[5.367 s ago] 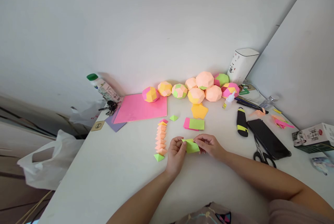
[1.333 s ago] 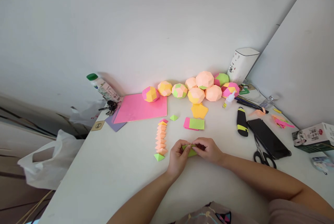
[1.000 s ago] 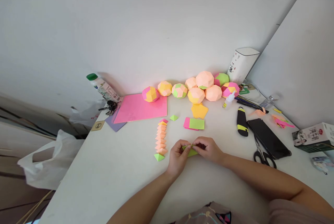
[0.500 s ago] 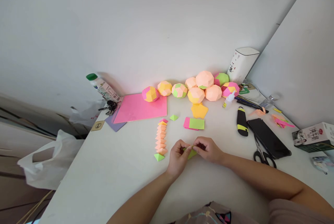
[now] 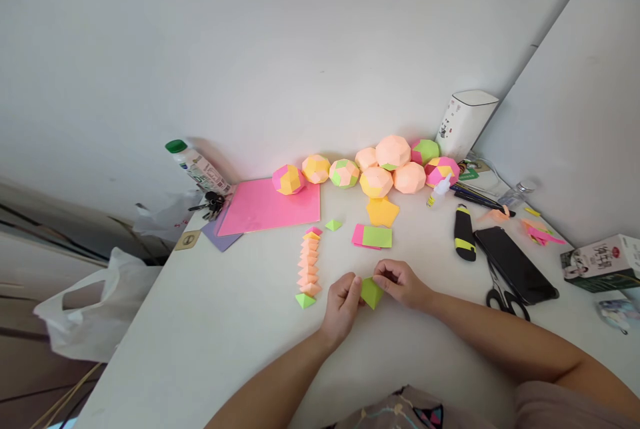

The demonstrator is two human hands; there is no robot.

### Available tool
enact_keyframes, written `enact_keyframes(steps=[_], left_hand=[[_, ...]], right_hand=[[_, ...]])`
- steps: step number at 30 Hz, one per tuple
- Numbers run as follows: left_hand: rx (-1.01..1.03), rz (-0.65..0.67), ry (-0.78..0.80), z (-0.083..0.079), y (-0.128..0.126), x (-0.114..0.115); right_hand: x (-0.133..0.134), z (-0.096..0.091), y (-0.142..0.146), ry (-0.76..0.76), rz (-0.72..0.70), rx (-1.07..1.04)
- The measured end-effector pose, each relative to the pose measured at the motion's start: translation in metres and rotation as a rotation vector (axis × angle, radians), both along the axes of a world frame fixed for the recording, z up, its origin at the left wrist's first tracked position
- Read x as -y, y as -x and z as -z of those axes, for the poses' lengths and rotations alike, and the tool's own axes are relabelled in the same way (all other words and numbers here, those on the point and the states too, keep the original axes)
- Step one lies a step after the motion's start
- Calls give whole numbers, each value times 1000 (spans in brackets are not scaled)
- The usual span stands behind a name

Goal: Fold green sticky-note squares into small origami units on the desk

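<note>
Between my hands is a piece of folded green paper [image 5: 371,294], held just above the table near its front. My left hand [image 5: 343,304] pinches its left side, thumb on top. At its upper right corner, my right hand [image 5: 403,284] grips the edge between thumb and fingers. To the left runs a row of folded paper pieces [image 5: 309,261], mostly peach, with a green one [image 5: 305,300] at the near end. Another small green folded piece [image 5: 333,224] lies apart, farther back. Beyond my hands rests a stack of green and pink paper slips [image 5: 377,237].
Several faceted paper balls [image 5: 376,182] line the wall, behind a yellow star-shaped paper [image 5: 383,212]. A pink sheet [image 5: 270,209] and a bottle [image 5: 200,169] stand left. On the right are a utility knife [image 5: 465,232], a phone [image 5: 517,266], scissors [image 5: 505,299] and a glue bottle [image 5: 439,190].
The green paper has turned to show a larger, diamond-like face. My hands have moved slightly apart, with the left thumb now pointing up along the paper.
</note>
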State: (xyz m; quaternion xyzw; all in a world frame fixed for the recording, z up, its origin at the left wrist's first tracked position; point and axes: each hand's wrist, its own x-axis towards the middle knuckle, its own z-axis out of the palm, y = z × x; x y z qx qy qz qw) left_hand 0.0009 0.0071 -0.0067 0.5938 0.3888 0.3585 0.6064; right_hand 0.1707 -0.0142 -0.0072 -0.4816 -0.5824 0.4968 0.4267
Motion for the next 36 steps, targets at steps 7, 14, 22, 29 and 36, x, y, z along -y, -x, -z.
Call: enact_keyframes(steps=[7, 14, 22, 29, 36], left_hand=[[-21, -18, -79, 1, -1, -4], [168, -123, 223, 8, -3, -6], [232, -77, 240, 4, -2, -7], [189, 56, 180, 2, 0, -5], [240, -29, 268, 4, -4, -5]], right_hand=[[0, -3, 0, 3, -29, 9], [-1, 2, 0, 70, -41, -34], [-1, 5, -1, 99, -25, -78], [-2, 7, -2, 132, 34, -191], [-1, 3, -3, 138, -7, -165]])
